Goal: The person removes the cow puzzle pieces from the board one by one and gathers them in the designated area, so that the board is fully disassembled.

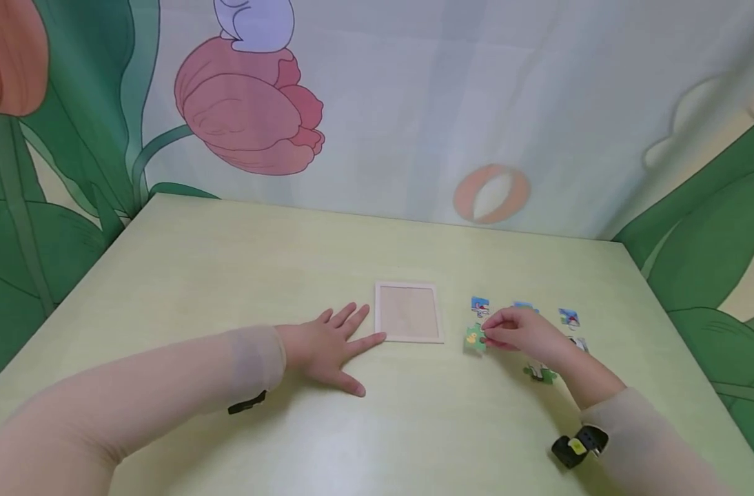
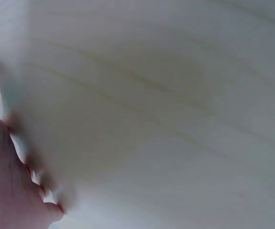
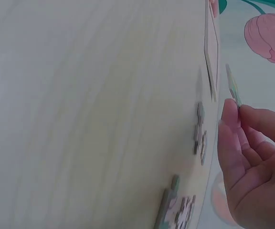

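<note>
Between thumb and fingertips my right hand (image 1: pixel 526 335) pinches a green jigsaw puzzle piece (image 1: pixel 474 338) with a small yellow figure on it. In the right wrist view the puzzle piece (image 3: pixel 233 86) is seen nearly edge-on, raised off the table. My left hand (image 1: pixel 329 348) lies palm down on the table with its fingers spread, one fingertip at the lower left corner of a shallow pale frame (image 1: pixel 440 313). Only part of the left hand (image 2: pixel 13 186) appears in the left wrist view.
Around the right hand lie several loose pieces: a blue-topped piece (image 1: pixel 480 306) beyond the held one, another blue piece (image 1: pixel 569 317) at the right, and a green-edged piece (image 1: pixel 541 373) nearer me. A printed curtain (image 1: pixel 377 138) hangs behind the pale table (image 1: pixel 259 255).
</note>
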A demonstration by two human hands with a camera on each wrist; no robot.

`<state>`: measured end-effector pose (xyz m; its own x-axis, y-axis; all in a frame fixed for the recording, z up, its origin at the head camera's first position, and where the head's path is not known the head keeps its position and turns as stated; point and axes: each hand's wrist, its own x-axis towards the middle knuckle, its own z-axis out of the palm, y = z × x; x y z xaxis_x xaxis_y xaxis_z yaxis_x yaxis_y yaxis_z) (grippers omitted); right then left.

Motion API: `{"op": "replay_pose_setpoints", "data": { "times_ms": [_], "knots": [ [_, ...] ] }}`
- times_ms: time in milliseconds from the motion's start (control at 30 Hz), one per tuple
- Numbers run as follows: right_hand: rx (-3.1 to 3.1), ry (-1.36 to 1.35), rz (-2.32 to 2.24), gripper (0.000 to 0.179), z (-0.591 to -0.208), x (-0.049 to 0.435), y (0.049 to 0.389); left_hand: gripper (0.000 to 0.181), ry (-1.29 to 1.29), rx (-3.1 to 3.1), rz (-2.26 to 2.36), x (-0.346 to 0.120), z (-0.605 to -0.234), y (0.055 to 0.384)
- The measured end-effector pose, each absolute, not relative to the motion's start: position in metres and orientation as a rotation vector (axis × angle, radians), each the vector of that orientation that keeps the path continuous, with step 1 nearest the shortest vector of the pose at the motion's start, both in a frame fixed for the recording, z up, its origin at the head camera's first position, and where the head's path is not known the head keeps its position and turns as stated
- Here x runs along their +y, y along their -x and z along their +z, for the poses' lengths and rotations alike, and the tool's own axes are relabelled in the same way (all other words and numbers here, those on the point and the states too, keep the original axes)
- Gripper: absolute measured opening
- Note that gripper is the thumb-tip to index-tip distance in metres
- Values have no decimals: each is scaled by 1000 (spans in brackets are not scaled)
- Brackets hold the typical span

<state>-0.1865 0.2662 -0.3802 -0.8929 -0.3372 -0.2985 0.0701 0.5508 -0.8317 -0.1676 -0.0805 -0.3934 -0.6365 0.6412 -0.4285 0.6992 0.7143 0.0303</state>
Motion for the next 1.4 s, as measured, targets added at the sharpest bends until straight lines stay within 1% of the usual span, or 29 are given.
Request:
{"op": "replay_pose_setpoints", "data": {
  "times_ms": [233,533,1167,1400],
  "knots": [
    [2342,242,-1262,22,-380,282,177,91,-1030,2514,-186,-82,-396,167],
    [2390,201,-1090,19,-383,293,169,90,-1040,2517,-176,-81,-399,168],
    [2477,331,-915,10,-389,287,169,92,-1030,2507,-139,-79,-395,168],
    [2517,330,-865,7,-390,284,170,93,-1031,2510,-157,-80,-398,169]
  ]
}}
